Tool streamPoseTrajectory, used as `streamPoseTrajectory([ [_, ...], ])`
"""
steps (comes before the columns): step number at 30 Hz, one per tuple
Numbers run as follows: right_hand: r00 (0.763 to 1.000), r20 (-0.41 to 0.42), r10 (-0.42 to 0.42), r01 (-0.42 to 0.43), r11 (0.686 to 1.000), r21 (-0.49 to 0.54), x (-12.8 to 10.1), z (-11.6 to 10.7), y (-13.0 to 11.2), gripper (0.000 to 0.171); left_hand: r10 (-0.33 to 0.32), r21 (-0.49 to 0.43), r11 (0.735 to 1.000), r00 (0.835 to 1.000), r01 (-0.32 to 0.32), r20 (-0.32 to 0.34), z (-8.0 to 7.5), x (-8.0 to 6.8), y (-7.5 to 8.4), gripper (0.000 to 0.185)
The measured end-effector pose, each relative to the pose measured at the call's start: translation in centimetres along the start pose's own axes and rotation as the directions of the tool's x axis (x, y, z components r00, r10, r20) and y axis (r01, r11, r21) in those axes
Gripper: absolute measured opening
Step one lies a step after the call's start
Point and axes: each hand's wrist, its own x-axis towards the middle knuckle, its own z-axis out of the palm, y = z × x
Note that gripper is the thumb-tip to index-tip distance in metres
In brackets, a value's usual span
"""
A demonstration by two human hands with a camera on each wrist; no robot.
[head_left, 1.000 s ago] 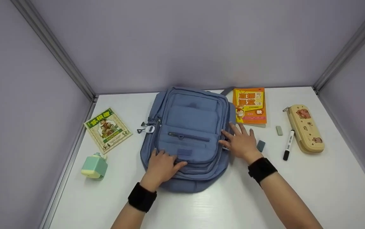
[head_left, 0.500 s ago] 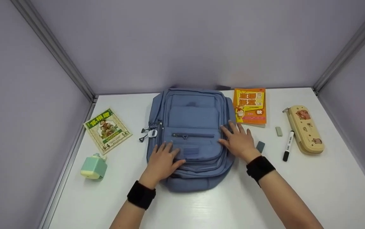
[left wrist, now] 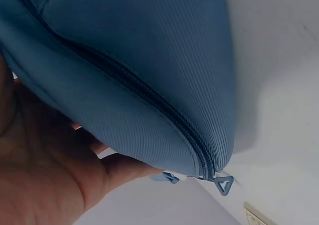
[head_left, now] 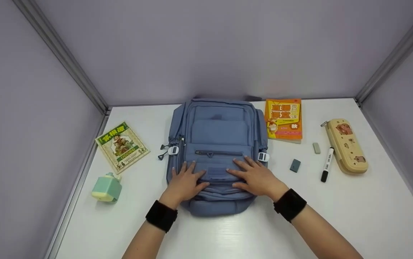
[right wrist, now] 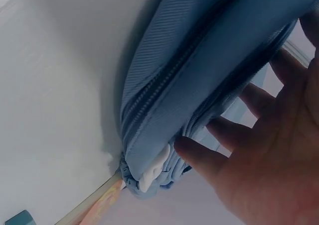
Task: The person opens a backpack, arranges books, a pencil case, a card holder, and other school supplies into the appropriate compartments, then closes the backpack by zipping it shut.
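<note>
A blue backpack lies flat on the white table, its front pocket facing up. My left hand rests on its lower left front, fingers spread and straight. On the lower right front rests my right hand, also with spread fingers. The left wrist view shows the zipper along the bag's edge, with a triangular pull at its end; the left palm is beside the fabric. In the right wrist view, the right-hand fingers lie along the bag's edge near a white buckle.
To the left are a green comic book and a mint-and-yellow pencil sharpener-like box. An orange book lies at the bag's right. Farther right are a dark eraser, a pale eraser, a marker and a yellow pencil case. Panels enclose the table.
The backpack has turned slightly and now lies straighter. My right hand has moved left from its right side onto the lower front, uncovering the right buckle. The left hand has stayed nearly in place.
</note>
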Motion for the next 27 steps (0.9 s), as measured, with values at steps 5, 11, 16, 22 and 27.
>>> streamPoseTrajectory([
  [5,0.999,-0.044,-0.025,0.024,0.999,-0.035,0.4,0.6,0.9,0.051,-0.025,0.047,0.999,0.999,0.026,-0.028,0.5,0.4,0.3,0.055],
  [11,0.997,-0.077,-0.022,0.019,0.999,-0.039,0.7,0.8,2.4,0.048,-0.039,0.075,0.996,0.997,0.043,-0.061,1.0,1.4,1.4,0.052],
  [16,0.996,-0.088,-0.011,0.009,0.999,-0.031,0.8,0.7,3.5,0.046,-0.049,0.093,0.994,0.996,0.056,-0.076,1.1,2.1,2.4,0.052],
  [22,0.995,-0.1,0.005,-0.008,0.999,-0.031,1.1,0.4,4.1,0.045,-0.067,0.111,0.991,0.995,0.076,-0.079,1.1,2.9,3.0,0.052],
  [27,0.995,-0.093,0.046,-0.049,0.998,-0.03,1.5,0.1,4.3,0.043,-0.074,0.122,0.989,0.993,0.085,-0.096,1.2,3.6,3.0,0.051],
])
